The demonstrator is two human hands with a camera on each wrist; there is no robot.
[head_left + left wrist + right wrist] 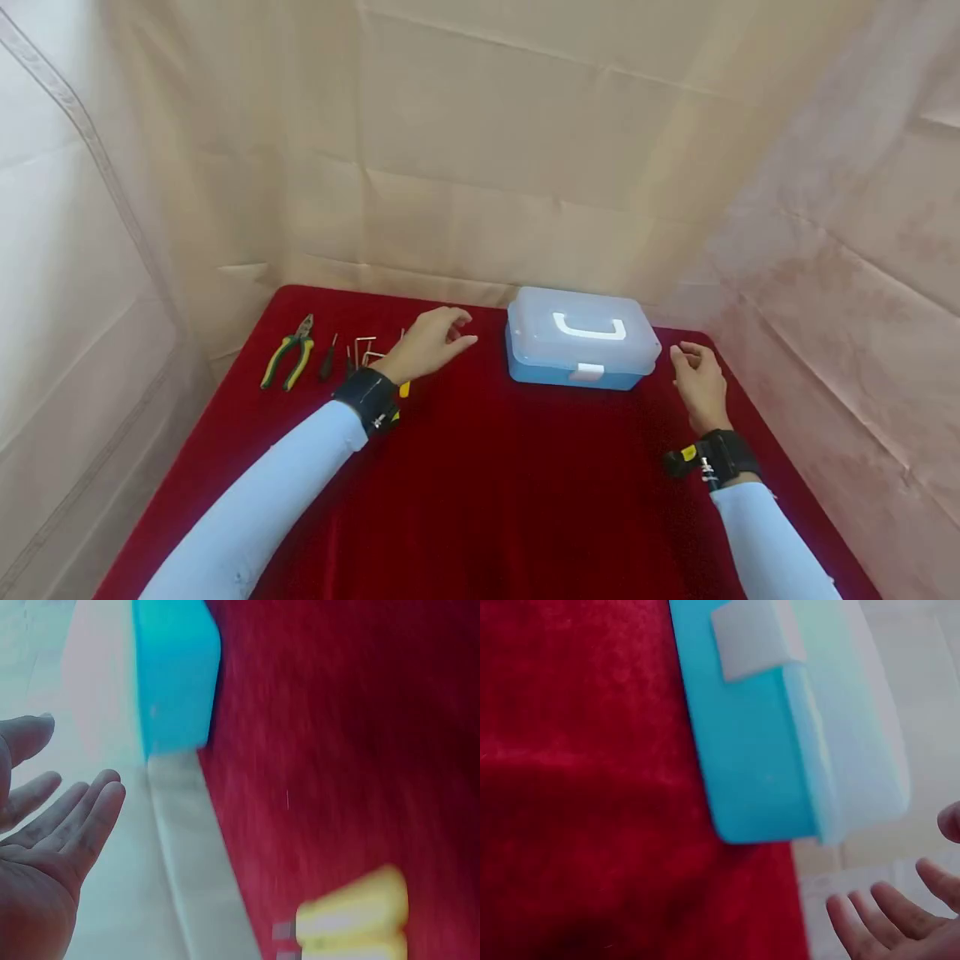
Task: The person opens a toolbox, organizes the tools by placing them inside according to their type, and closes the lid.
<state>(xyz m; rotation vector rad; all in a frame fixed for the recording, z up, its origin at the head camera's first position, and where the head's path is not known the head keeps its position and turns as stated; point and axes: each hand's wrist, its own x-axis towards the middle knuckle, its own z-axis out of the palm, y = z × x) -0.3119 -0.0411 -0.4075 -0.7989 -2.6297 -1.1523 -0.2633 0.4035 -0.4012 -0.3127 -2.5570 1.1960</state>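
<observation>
A blue toolbox point(517, 371) with a translucent lid, white handle and white latch stands closed toward the back right of the red table. To its left, my left hand point(426, 343) hovers with fingers loosely bent and nothing held. My right hand point(701, 385) is off the box's right end, also holding nothing. Both wrist views show spread, relaxed fingers apart from the box point(176, 675). In the right wrist view, the latch point(756, 637) is pressed down over the front.
Pliers point(302, 343) with green and yellow handles lie at the table's left. Beside them are a dark-handled screwdriver point(327, 360) and hex keys point(357, 350), partly behind my left hand. Yellow handles point(352, 919) show in the left wrist view. Fabric walls point(450, 167) enclose the table.
</observation>
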